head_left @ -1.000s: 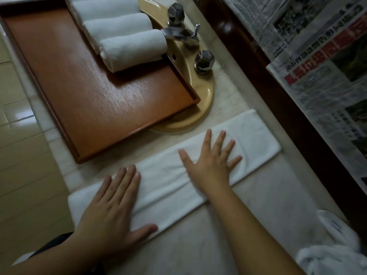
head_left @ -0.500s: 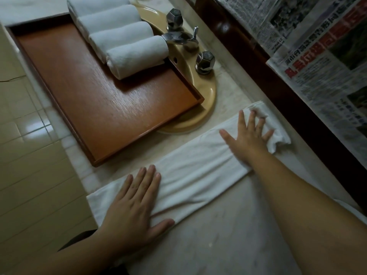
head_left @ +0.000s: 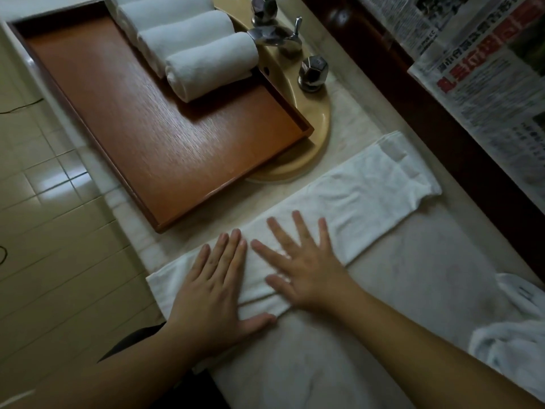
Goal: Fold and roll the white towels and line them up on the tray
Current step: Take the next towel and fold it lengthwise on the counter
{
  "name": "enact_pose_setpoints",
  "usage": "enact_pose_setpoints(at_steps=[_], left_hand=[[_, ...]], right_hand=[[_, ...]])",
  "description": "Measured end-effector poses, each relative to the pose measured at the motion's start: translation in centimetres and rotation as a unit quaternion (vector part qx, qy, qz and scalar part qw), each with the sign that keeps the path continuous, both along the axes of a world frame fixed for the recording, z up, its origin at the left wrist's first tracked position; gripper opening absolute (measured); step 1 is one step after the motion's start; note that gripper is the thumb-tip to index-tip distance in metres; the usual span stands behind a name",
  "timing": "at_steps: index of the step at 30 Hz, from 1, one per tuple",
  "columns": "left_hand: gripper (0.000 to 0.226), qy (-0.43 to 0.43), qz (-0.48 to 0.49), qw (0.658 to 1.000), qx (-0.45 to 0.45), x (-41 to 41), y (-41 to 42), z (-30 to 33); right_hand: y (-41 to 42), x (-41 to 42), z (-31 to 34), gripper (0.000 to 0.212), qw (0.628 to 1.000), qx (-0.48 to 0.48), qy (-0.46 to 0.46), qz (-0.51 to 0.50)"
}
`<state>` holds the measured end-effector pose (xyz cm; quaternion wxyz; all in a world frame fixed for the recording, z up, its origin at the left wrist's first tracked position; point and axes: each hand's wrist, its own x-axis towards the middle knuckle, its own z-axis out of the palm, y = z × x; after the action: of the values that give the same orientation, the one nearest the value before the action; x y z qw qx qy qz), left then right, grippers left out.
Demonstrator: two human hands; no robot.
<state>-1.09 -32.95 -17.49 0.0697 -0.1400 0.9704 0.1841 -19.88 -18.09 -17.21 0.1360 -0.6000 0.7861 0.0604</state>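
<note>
A white towel, folded into a long strip, lies flat on the marble counter and runs diagonally from lower left to upper right. My left hand presses flat on its near end, fingers straight. Just beside it, my right hand lies flat on the strip with fingers spread. The brown wooden tray rests over the sink, and several rolled white towels are lined up at its far right corner.
A yellow sink rim shows under the tray, with a chrome tap and knob. Loose white towels are heaped at the right edge. Newspaper covers the wall. Tiled floor lies left of the counter.
My right hand has slid back along the strip from its far end to a spot beside my left hand. The far end now lies flat. My left hand has stayed put.
</note>
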Motion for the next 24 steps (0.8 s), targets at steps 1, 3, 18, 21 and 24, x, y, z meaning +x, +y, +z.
enact_pose_setpoints(at_steps=[1, 3, 18, 21, 24], left_hand=[[0.129, 0.001, 0.003, 1.0, 0.003, 0.0, 0.1, 0.0], [0.132, 0.003, 0.009, 1.0, 0.005, -0.1, 0.2, 0.0], [0.132, 0.017, 0.007, 1.0, 0.006, -0.3, 0.5, 0.0], [0.131, 0.014, 0.007, 1.0, 0.005, -0.3, 0.5, -0.1], [0.129, 0.014, 0.002, 1.0, 0.001, -0.4, 0.5, -0.1]], right_hand=[[0.5, -1.6, -0.2, 0.069, 1.0, 0.005, 0.008, -0.014], [0.6, -5.5, -0.1, 0.067, 0.997, 0.02, 0.015, -0.066], [-3.0, -9.1, 2.2, 0.079, 0.922, -0.019, 0.002, -0.388], [-4.3, -1.4, 1.1, 0.09, 0.939, 0.04, -0.035, -0.338], [-3.4, -2.1, 0.0, 0.096, 0.935, 0.047, -0.02, -0.351]])
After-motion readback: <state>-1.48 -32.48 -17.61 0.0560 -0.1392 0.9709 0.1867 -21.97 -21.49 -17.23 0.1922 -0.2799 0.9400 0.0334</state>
